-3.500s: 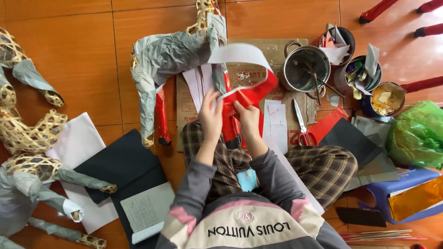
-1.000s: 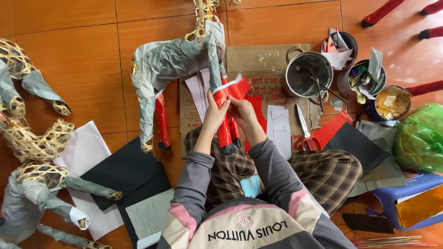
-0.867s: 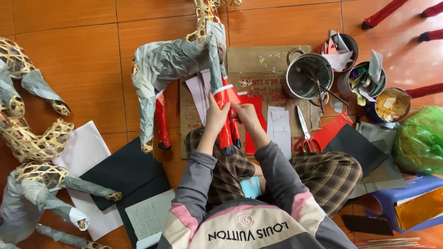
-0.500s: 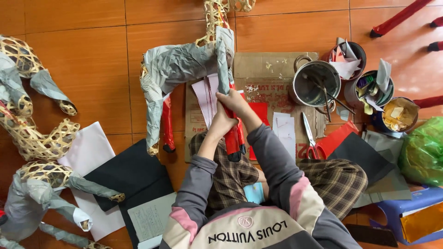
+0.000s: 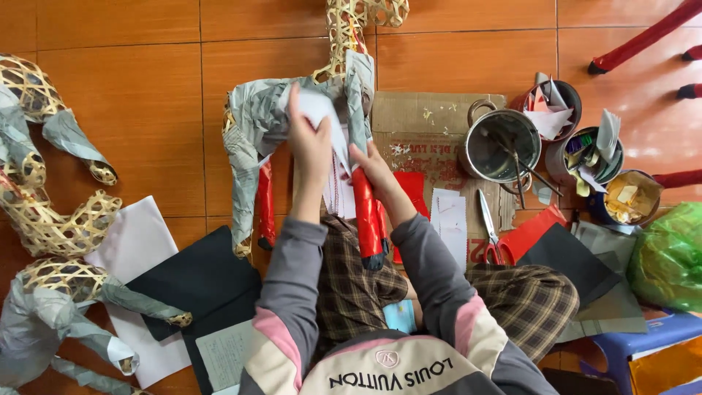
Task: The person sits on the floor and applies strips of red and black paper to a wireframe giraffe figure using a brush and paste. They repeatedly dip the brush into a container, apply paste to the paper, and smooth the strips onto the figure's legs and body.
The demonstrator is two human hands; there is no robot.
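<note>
Against the paper-covered frame (image 5: 292, 124), left hand (image 5: 308, 143) presses a white sheet (image 5: 318, 110), fingers closed on it; right hand (image 5: 373, 167) grips the red-wrapped leg (image 5: 365, 219); smoothing outward should avoid creases.

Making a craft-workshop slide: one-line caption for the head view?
Left hand presses white paper onto paper-covered bamboo animal frame; right hand steadies its red-wrapped leg.

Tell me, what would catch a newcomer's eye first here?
The paper-covered animal figure at top centre, where the left hand presses white paper and the right hand grips a red-wrapped leg. Bare woven frames lie at left; the metal pot and scissors at right.
</note>
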